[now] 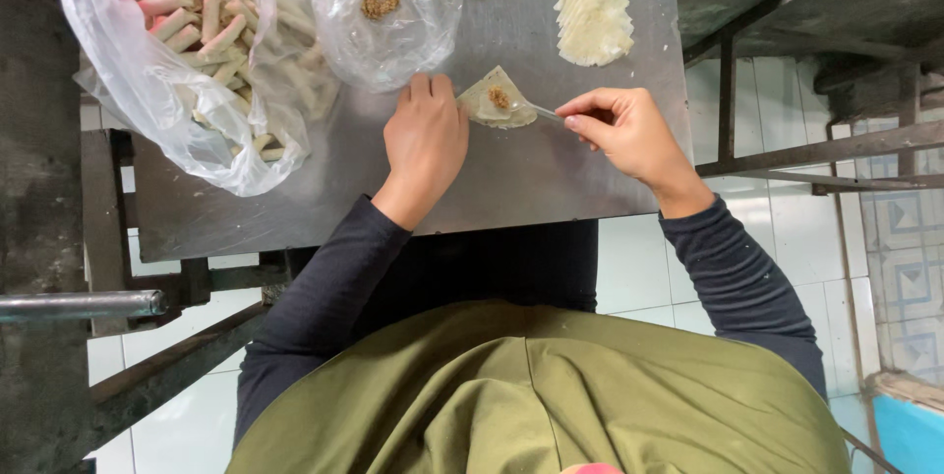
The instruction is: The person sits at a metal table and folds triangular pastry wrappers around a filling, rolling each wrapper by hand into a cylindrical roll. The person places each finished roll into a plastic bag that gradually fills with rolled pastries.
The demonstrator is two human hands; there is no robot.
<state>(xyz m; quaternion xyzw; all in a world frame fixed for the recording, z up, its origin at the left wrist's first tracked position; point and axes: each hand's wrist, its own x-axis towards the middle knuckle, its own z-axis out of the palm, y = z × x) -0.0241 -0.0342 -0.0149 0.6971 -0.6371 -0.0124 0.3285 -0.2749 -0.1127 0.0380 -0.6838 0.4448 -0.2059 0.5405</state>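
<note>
Just above the middle of the frame, we had a thin wrapper (497, 100) lying flat on the metal table (551, 174), with a small mound of brown filling (500, 96) on it. Our left hand (425, 140) rested palm down just left of the wrapper, its fingers (431, 90) held together and the fingertips touching the wrapper's left edge. Our right hand (629, 135) sat to the right of the wrapper, fingers pinched around the handle of a small metal spoon (539, 111) whose bowl reached onto the wrapper beside the filling. A stack of pale wrappers (592, 7) lay at the upper right of the table. At top centre stood a clear plastic bag (388, 17) with more brown filling inside. A larger clear bag (187, 61) at the upper left held many finished rolls (202, 17), and it lay well apart from both our hands.
</note>
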